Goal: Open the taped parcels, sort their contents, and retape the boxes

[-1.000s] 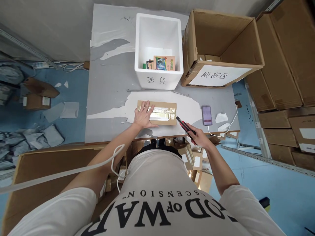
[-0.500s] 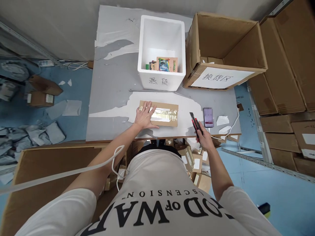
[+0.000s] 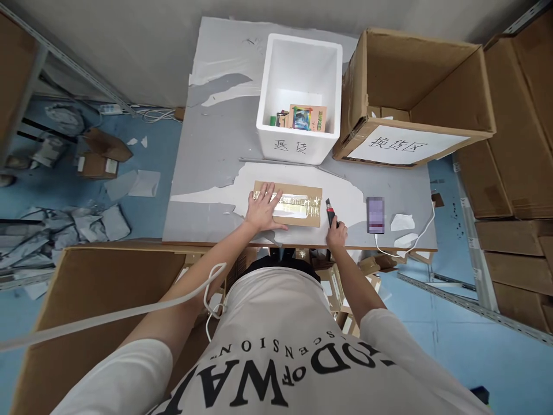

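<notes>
A small brown cardboard box (image 3: 298, 221) lies flat near the table's front edge, with shiny tape and a white label on top. My left hand (image 3: 261, 210) rests on its left end, fingers spread. Just right of the box, my right hand (image 3: 337, 233) is wrapped round a black and red utility knife (image 3: 330, 212). The knife's tip points away from me and stands apart from the box's right end. Whether its blade is out is too small to tell.
Behind the box stand a white foam box (image 3: 298, 151) holding small colourful packets and a large open carton (image 3: 401, 144) with a handwritten label. A phone (image 3: 375, 215) on a white cable and torn paper scraps (image 3: 402, 222) lie to the right. Another large carton (image 3: 116, 300) is below left.
My right hand has brought the utility knife left, from near the phone to beside the small box. My left hand stays on the box. The whole view has shifted slightly.
</notes>
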`<state>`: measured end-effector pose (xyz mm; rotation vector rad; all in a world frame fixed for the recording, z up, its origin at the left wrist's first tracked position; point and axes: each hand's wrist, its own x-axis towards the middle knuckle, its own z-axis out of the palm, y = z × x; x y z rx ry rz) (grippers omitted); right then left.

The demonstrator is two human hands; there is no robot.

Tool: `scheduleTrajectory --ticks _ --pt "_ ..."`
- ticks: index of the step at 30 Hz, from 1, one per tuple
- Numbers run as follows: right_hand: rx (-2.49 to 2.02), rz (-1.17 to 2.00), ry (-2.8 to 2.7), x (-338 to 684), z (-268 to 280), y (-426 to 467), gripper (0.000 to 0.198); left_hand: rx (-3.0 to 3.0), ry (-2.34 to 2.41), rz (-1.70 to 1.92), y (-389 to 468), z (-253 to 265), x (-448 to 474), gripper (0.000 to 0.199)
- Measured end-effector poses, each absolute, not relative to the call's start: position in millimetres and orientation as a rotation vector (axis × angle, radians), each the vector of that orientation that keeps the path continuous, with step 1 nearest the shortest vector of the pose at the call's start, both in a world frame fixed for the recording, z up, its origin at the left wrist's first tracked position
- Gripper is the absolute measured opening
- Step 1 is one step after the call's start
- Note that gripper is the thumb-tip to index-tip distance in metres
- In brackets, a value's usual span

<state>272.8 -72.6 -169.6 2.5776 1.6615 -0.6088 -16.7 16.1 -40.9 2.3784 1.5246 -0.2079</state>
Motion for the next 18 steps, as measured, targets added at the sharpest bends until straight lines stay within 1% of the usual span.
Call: scheduleTrajectory --ticks 3,6,7,9,11,14,18 --pt "2.599 -0.575 1.777 279.6 -147.6 -63.9 0.062 2.417 1.500 -0.175 16.5 -39.4 -18.7 0.114" --pt "2.606 -0.498 2.102 278.9 -104.5 -35.8 0.067 2.447 1.483 -0.167 11.0 -36.5 -19.6 0.106" --pt "2.520 -0.485 2.268 275.2 -88.8 -23.9 0.069 2.458 1.471 -0.166 6.2 -36.2 -19.6 0.102" --pt "2.143 -0.525 2.586 261.9 -61.5 0.1 0.071 2.494 1.411 -0.160 -8.4 -37.9 -19.5 0.093" --pt "1.792 -0.546 2.706 243.3 -44.7 20.3 0.073 2.530 1.319 -0.147 -26.3 -43.0 -19.8 0.084" --pt "1.556 -0.489 2.645 216.7 -40.2 37.9 0.072 2.543 1.267 -0.091 -47.3 -54.0 -20.5 0.076" --pt "1.525 -0.344 2.551 200.6 -51.9 42.2 0.063 2.520 1.309 -0.007 -51.9 -63.9 -19.4 0.074"
